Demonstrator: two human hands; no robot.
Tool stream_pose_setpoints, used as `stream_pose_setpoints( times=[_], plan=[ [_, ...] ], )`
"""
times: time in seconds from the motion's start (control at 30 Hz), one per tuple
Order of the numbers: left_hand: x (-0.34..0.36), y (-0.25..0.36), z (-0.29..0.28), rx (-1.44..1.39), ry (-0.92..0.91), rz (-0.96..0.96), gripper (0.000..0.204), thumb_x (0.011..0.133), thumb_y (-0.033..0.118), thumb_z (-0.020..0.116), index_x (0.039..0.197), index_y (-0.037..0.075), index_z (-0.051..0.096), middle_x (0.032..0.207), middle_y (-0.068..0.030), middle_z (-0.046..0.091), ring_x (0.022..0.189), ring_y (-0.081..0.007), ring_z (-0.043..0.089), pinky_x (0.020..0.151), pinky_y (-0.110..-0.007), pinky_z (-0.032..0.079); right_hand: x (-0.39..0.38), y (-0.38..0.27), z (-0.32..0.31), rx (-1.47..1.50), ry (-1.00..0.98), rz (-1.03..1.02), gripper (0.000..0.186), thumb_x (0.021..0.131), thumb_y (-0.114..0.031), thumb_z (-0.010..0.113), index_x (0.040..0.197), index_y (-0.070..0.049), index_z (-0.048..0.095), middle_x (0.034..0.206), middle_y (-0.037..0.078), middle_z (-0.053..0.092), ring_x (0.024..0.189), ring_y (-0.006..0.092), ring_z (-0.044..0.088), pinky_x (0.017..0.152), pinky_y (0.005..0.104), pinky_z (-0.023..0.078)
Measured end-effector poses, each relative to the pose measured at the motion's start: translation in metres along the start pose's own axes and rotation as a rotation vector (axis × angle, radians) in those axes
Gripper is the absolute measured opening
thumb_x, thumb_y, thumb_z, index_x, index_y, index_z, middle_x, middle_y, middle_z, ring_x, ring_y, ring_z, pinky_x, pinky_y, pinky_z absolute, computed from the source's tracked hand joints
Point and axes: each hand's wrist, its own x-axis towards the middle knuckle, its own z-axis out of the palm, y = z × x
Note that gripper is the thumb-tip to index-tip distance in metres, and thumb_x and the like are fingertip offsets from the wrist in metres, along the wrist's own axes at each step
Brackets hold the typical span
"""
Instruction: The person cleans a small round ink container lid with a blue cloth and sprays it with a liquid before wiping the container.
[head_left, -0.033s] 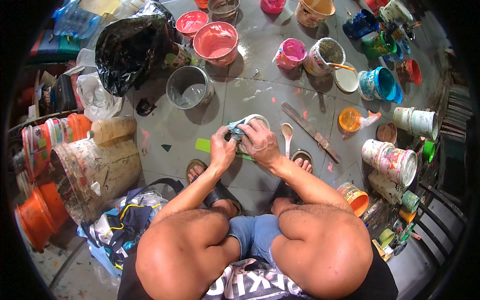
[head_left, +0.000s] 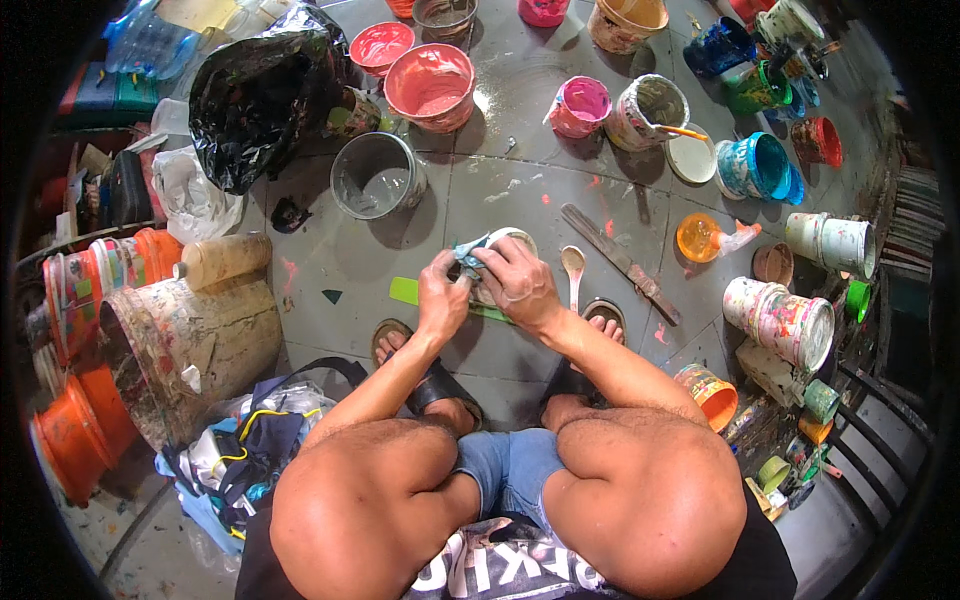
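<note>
My left hand (head_left: 442, 297) and my right hand (head_left: 522, 284) meet in front of me above the grey floor. Between their fingers, both grip a crumpled blue-grey cloth (head_left: 470, 250). The pale round rim of a container (head_left: 516, 237) shows just behind my right hand, which hides most of it. Below the hands lies a flat bright-green strip (head_left: 404, 291), partly covered by them. To the right of my right hand a spoon (head_left: 572, 265) rests on the floor, its bowl holding something pale.
A long flat paint-stained blade (head_left: 622, 265) lies to the right. Ahead stand a clear grey tub (head_left: 376, 178), a coral-red bowl (head_left: 432, 90) and a pink pot (head_left: 581, 108). A black plastic bag (head_left: 262, 105) sits far left; paint-smeared buckets (head_left: 783, 325) line the right side.
The cloth between my fingers has shifted and folded slightly. Both hands stay in nearly the same place.
</note>
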Motion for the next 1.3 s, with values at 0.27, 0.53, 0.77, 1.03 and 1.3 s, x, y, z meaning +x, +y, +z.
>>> stream_pose_setpoints(
  times=[0.27, 0.53, 0.77, 1.03, 1.3],
  plan=[
    [-0.002, 0.020, -0.010, -0.060, -0.036, 0.122, 0.025, 0.094, 0.017, 0.075, 0.111, -0.002, 0.075, 0.099, -0.0122, 0.073, 0.088, -0.0198, 0.070, 0.082, -0.031, 0.055, -0.002, 0.059, -0.014, -0.170, -0.081, 0.189, 0.025, 0.092, -0.010, 0.066, 0.116, -0.007, 0.066, 0.099, 0.014, 0.060, 0.093, 0.0358, 0.064, 0.080, 0.0456, 0.053],
    [-0.002, 0.016, -0.011, 0.021, -0.035, 0.162, 0.024, 0.096, 0.014, 0.072, 0.113, -0.002, 0.073, 0.102, -0.0133, 0.072, 0.093, -0.0225, 0.070, 0.085, -0.033, 0.054, 0.007, 0.035, -0.022, -0.267, -0.227, -0.115, 0.026, 0.089, -0.012, 0.068, 0.115, -0.006, 0.065, 0.100, 0.012, 0.058, 0.096, 0.0320, 0.065, 0.078, 0.0428, 0.057],
    [0.002, 0.011, -0.009, 0.046, -0.047, 0.166, 0.024, 0.097, 0.015, 0.070, 0.114, -0.002, 0.073, 0.104, -0.0167, 0.071, 0.094, -0.0280, 0.071, 0.086, -0.035, 0.055, -0.029, 0.064, -0.013, -0.230, -0.125, 0.050, 0.031, 0.087, -0.015, 0.073, 0.115, -0.005, 0.066, 0.100, 0.012, 0.060, 0.095, 0.0342, 0.065, 0.080, 0.0436, 0.056],
    [0.001, 0.003, -0.005, 0.059, -0.019, 0.184, 0.022, 0.096, 0.012, 0.069, 0.112, -0.002, 0.073, 0.104, -0.0171, 0.072, 0.096, -0.0300, 0.071, 0.086, -0.037, 0.054, -0.038, 0.065, 0.016, -0.222, -0.084, 0.179, 0.026, 0.089, -0.022, 0.073, 0.112, -0.009, 0.067, 0.099, 0.013, 0.063, 0.093, 0.0335, 0.065, 0.084, 0.0455, 0.051],
    [0.000, 0.007, -0.006, 0.156, -0.035, 0.300, 0.022, 0.095, 0.012, 0.070, 0.111, -0.002, 0.074, 0.106, -0.0174, 0.071, 0.096, -0.0341, 0.069, 0.085, -0.040, 0.054, -0.028, 0.047, 0.014, -0.213, 0.014, -0.009, 0.024, 0.089, -0.019, 0.070, 0.110, -0.008, 0.067, 0.097, 0.013, 0.062, 0.088, 0.0304, 0.065, 0.074, 0.0425, 0.055]
  ],
)
